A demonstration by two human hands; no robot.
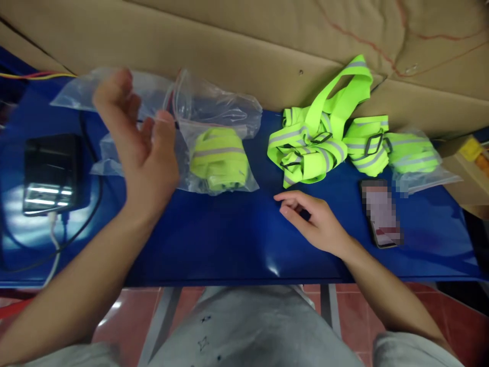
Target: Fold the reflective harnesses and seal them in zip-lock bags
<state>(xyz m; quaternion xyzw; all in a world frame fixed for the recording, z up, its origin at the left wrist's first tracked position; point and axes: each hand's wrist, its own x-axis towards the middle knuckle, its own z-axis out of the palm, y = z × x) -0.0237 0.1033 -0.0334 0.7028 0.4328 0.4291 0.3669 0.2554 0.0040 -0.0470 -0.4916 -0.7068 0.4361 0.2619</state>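
My left hand (147,148) is raised above the left side of the blue table, thumb and fingers apart and nothing visible in it. Behind and beneath it lie clear plastic bags (225,109). To its right, a folded neon-yellow reflective strap (219,158) with a grey stripe sits inside a clear bag. My right hand (311,219) hovers or rests at the table's middle, fingers loosely bent, thumb apart, holding nothing. Just beyond its fingertips is a loose heap of neon-yellow reflective straps (309,148) with black buckles.
Right of the heap are a rolled reflective strap (369,145) and a bagged one (414,153). A phone (381,214) lies below them. A black device (51,173) with cables stands at the left. Brown covering (248,56) borders the table's (229,239) back; a cardboard box (464,173) is far right.
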